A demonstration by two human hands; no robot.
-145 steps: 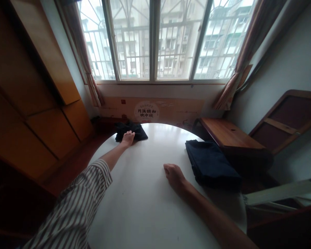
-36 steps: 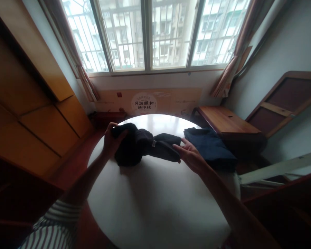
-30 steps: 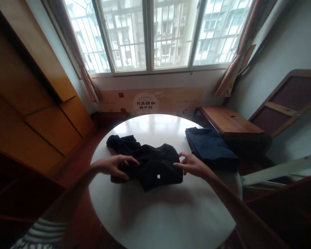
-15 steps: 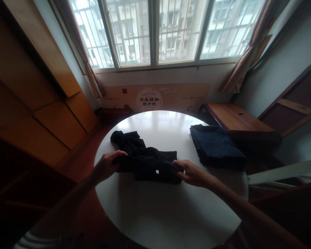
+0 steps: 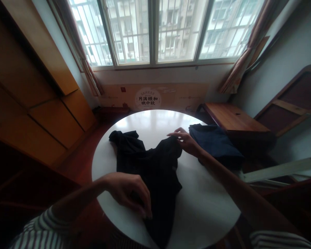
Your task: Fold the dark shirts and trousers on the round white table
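Observation:
A black garment (image 5: 155,166) lies spread and wrinkled across the round white table, one end hanging toward the near edge. Whether it is a shirt or trousers, I cannot tell. At its near part my left hand (image 5: 131,193) is closed in a pinch on the cloth. My right hand (image 5: 185,141) grips the garment's upper right corner between thumb and fingers. A folded stack of dark blue cloth (image 5: 214,141) rests just right of my right hand, near the table's right edge.
The round white table (image 5: 202,207) stands before a barred window (image 5: 155,31). Beyond its right side is a low wooden table (image 5: 235,116). Wooden cabinets (image 5: 57,121) line the left, and a pale rail (image 5: 280,169) juts in at the right.
The bunched black garment has been opened out toward me. My left hand has moved nearer and right with its cloth; my right hand has moved farther away, to the garment's upper right corner.

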